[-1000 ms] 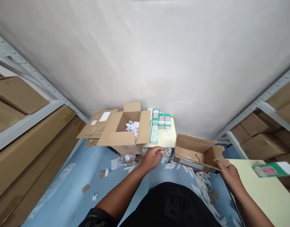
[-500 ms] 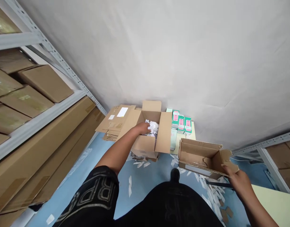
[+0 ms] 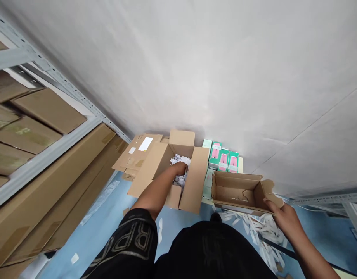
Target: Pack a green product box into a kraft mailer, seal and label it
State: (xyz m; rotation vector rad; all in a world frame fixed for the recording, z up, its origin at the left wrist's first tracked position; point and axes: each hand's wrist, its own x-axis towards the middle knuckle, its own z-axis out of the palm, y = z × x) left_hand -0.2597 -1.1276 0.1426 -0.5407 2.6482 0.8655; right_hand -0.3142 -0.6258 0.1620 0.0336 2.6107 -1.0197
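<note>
the fingertips of my left hand point(image 3: 180, 168) are lost in the crumpled paper point(image 3: 181, 158) — whether they close on any of it, i can't tell. the bottom of the large carton point(image 3: 196, 178) is buried too. most fingers of my right hand point(image 3: 286, 219) are hidden behind the narrow box point(image 3: 236, 180) i'm gripping by its end. a pale green box point(image 3: 208, 184) is partly covered by the carton's flap, and only slivers of the table point(image 3: 240, 164) show. the print on the green-and-pink boxes point(image 3: 215, 151) is too small to read — so is the white label point(image 3: 145, 143). the left edge cuts off the shelf cartons point(image 3: 27, 133).
</note>
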